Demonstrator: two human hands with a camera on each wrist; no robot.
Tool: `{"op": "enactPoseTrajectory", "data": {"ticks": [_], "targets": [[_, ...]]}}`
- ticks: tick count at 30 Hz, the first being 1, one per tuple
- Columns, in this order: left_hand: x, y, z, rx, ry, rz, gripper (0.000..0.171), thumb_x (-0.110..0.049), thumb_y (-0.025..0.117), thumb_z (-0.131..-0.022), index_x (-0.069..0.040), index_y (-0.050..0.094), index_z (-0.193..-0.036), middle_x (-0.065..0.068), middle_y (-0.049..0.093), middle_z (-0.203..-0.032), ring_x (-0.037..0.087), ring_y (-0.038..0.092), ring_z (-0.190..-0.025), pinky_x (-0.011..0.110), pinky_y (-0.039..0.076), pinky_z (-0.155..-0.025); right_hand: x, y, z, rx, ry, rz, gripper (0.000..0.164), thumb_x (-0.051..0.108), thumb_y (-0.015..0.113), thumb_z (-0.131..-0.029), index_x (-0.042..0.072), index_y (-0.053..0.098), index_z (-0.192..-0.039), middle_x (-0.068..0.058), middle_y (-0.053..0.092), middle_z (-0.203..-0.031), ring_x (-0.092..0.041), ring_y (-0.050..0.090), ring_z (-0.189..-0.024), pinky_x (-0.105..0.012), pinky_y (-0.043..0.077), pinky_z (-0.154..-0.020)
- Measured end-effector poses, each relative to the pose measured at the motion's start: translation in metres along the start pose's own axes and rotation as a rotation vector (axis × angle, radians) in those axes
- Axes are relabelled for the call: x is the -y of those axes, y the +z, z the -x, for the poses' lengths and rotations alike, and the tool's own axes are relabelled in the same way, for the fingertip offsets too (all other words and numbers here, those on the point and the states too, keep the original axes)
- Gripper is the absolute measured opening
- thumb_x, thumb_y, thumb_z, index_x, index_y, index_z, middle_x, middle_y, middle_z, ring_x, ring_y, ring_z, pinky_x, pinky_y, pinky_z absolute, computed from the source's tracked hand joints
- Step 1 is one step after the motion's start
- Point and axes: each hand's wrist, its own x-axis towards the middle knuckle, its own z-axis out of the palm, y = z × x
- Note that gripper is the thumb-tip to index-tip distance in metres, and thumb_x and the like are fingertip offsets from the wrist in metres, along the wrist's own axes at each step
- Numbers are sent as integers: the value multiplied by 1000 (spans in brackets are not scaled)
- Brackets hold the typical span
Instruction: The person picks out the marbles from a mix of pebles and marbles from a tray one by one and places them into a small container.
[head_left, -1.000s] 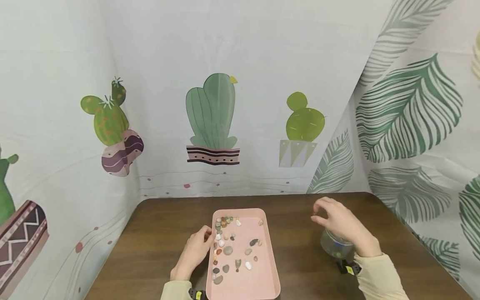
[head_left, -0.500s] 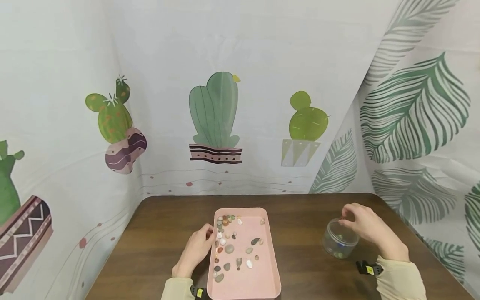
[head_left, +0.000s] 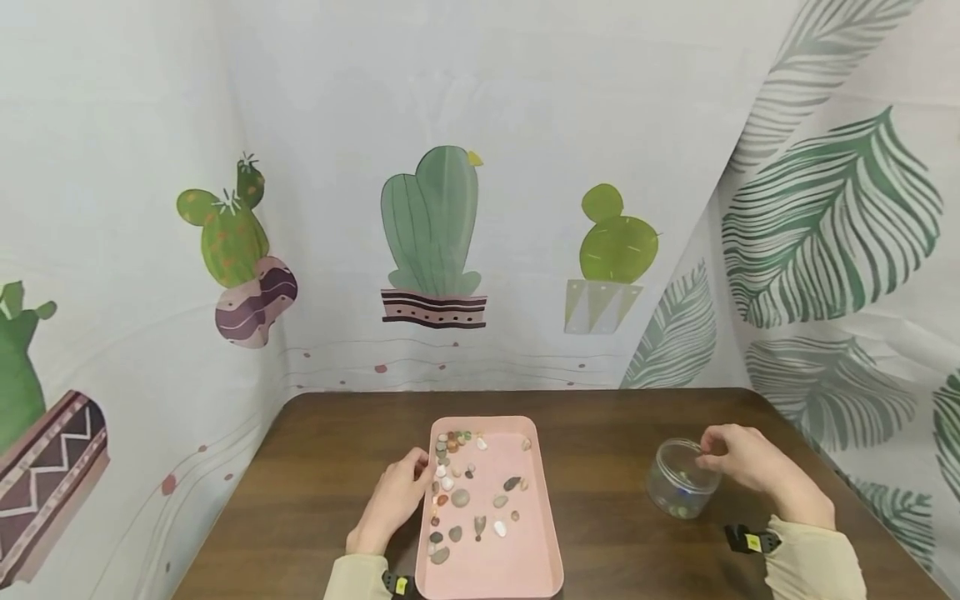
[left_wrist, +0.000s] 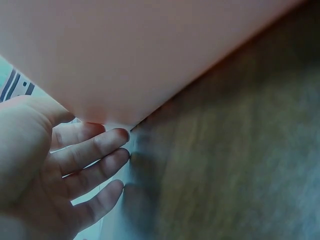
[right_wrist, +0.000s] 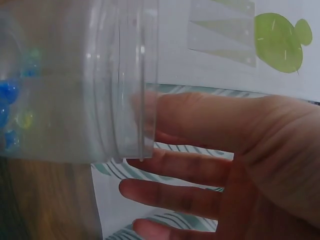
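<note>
A pink tray (head_left: 517, 575) stands at the table's middle, with pebbles (head_left: 460, 498) and small coloured stones along its left side. My left hand (head_left: 392, 497) touches the outside of its left wall; in the left wrist view its fingers (left_wrist: 95, 172) lie nearly straight. To the right stands a clear round jar (head_left: 660, 492) holding blue, green and yellow glassy beads (right_wrist: 9, 92). My right hand (head_left: 750, 458) is at the jar's right rim, thumb and forefinger close together. Their tips show blurred through the plastic, so I cannot see whether anything sits between them. The other fingers extend below.
The brown wooden table (head_left: 600, 467) ends at a cloth backdrop (head_left: 525, 167) printed with cacti and leaves. Bare wood lies between the tray and the jar. A black wrist camera mount (head_left: 750, 540) hangs beside my right sleeve (head_left: 813, 558).
My right hand has moved right and down from above the jar's left side to its right rim. A small reddish thing showed earlier at its fingertips. My left hand stays at the tray.
</note>
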Motion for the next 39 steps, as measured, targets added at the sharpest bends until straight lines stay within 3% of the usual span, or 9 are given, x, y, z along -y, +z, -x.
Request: {"op": "enactPoseTrajectory", "data": {"ticks": [23, 30, 39], "targets": [[2, 3, -1, 5, -13, 17, 14, -31, 50, -89, -18, 56, -92, -9, 56, -76, 7, 52, -66, 32, 42, -63, 7, 29, -14, 65, -26, -27, 10, 11, 68, -69, 12, 59, -67, 3, 53, -65, -13, 46, -59, -31, 37, -53], [1, 2, -1, 7, -6, 15, 15, -31, 49, -89, -18, 56, -92, -9, 56, -75, 6, 52, -66, 31, 42, -64, 11, 36, -16, 116, 23, -31, 11, 9, 67, -71, 14, 59, -65, 5, 52, -63, -12, 46, -57, -30, 38, -51], [1, 2, -2, -4, 1, 6, 14, -30, 50, -89, -17, 56, -91, -9, 56, -75, 6, 52, -65, 31, 42, -64, 10, 39, -16, 100, 29, 9, 14, 12, 70, -67, 16, 57, -63, 3, 52, -66, -14, 46, -61, -31, 38, -54]]}}
